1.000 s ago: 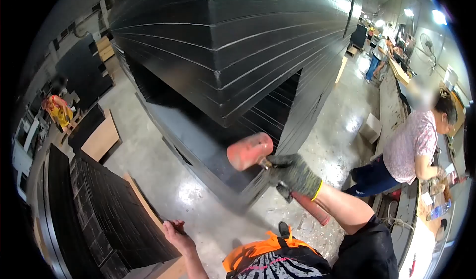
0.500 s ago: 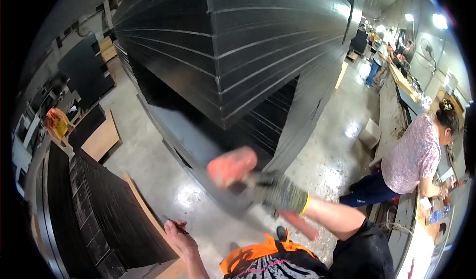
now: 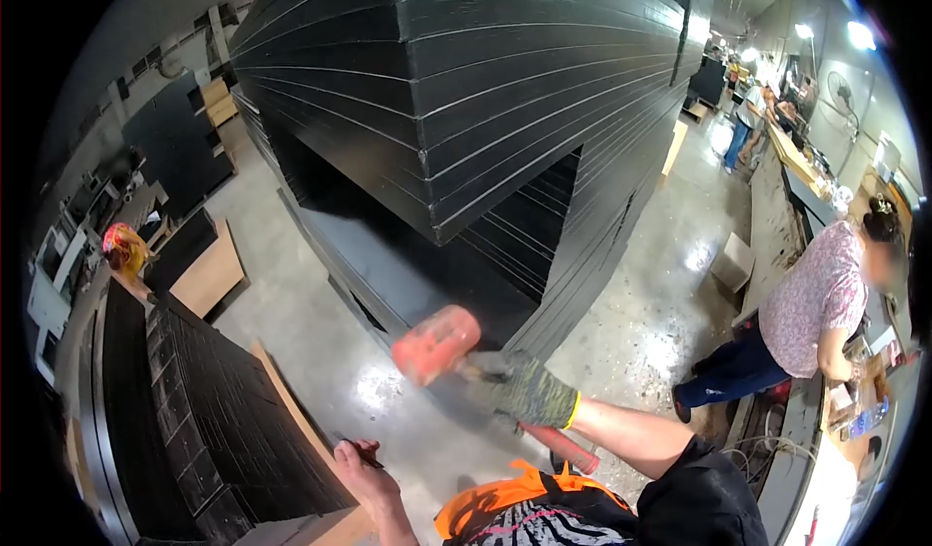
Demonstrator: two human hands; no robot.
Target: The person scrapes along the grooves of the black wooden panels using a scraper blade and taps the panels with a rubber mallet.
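My right hand (image 3: 532,391), in a grey-green knitted glove with a yellow cuff, is closed round a mallet. The mallet's pinkish-red head (image 3: 437,344) is blurred, and its red handle (image 3: 566,449) shows below the glove. It appears in front of the low edge of a large black plank-clad structure (image 3: 505,90); I cannot tell whether they touch. My bare left hand (image 3: 367,478) pinches a small, slim dark object (image 3: 361,452) too small to name. That hand is beside a black slatted panel (image 3: 228,400) with a pale wooden edge.
At right, a person in a patterned top (image 3: 811,298) leans over a long workbench (image 3: 837,430) with a plastic bottle (image 3: 867,418). A person in yellow (image 3: 126,253) bends at far left. A pale box (image 3: 733,263) stands on the concrete floor (image 3: 636,337).
My right hand and the mallet have shifted slightly left, the mallet head also a little lower. My left hand has moved slightly right. The person at far left has bent lower.
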